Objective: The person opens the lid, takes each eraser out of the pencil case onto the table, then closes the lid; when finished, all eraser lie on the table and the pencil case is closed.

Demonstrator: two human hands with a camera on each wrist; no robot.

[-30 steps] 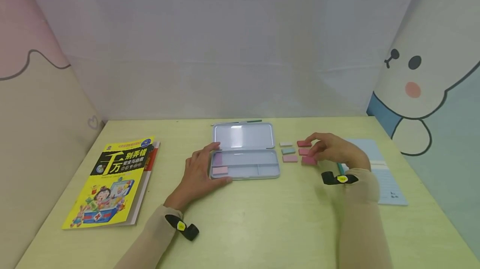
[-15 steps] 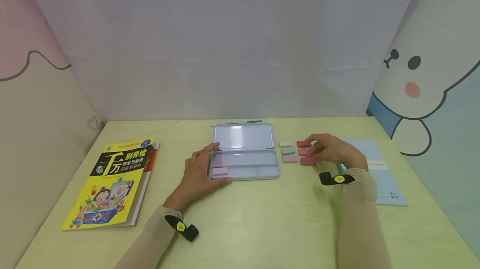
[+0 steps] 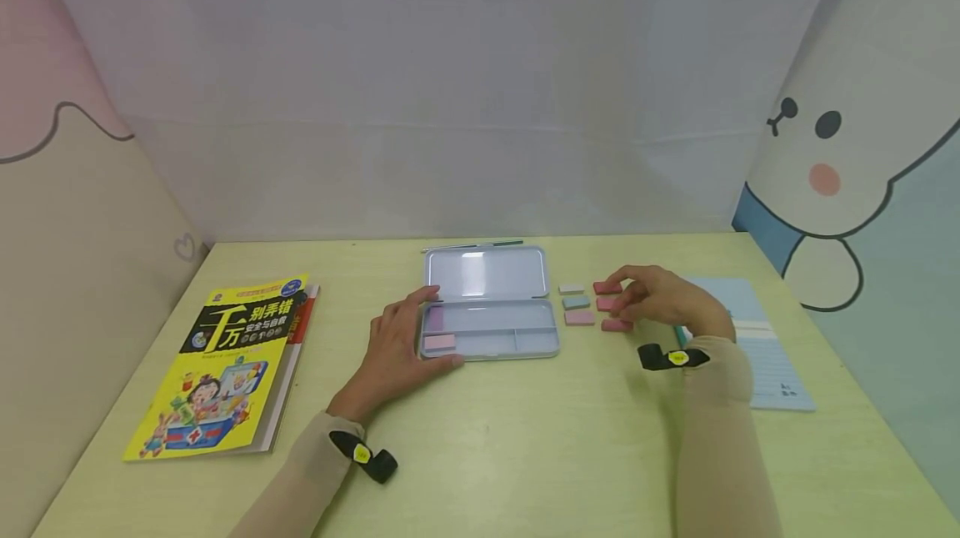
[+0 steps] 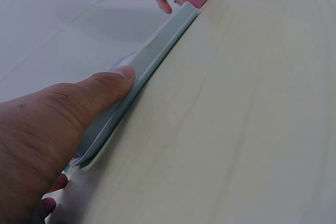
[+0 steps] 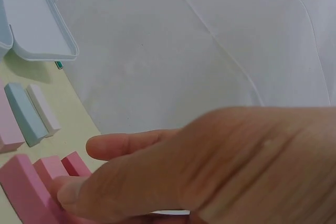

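A pale blue pencil case point(image 3: 491, 317) lies with its lid raised toward the back. My left hand point(image 3: 395, 346) holds its left end, the thumb point(image 4: 107, 87) along the front wall. Inside, at the left, are a lilac block point(image 3: 436, 319) and a pale pink block point(image 3: 439, 341). To the right of the case, my right hand point(image 3: 663, 302) pinches the nearest dark pink block point(image 3: 617, 325), which is tilted. Behind it are a pink block point(image 3: 606, 304) and a red-pink block point(image 3: 607, 288). Alongside stand a light pink block point(image 3: 579, 318), a blue-green block point(image 3: 576, 302) and a white block point(image 3: 571, 289).
A yellow book point(image 3: 217, 371) lies on another book at the left. A pale blue lined notepad point(image 3: 772, 371) sits under and beyond the right wrist. Behind the case lid lies a thin pencil-like stick point(image 3: 480, 245). White cloth point(image 3: 465, 104) hangs at the table's back edge.
The nearest dark pink block shifted slightly left with my right fingers, lay flat, and is now tilted. My left hand and the pencil case stay in place.
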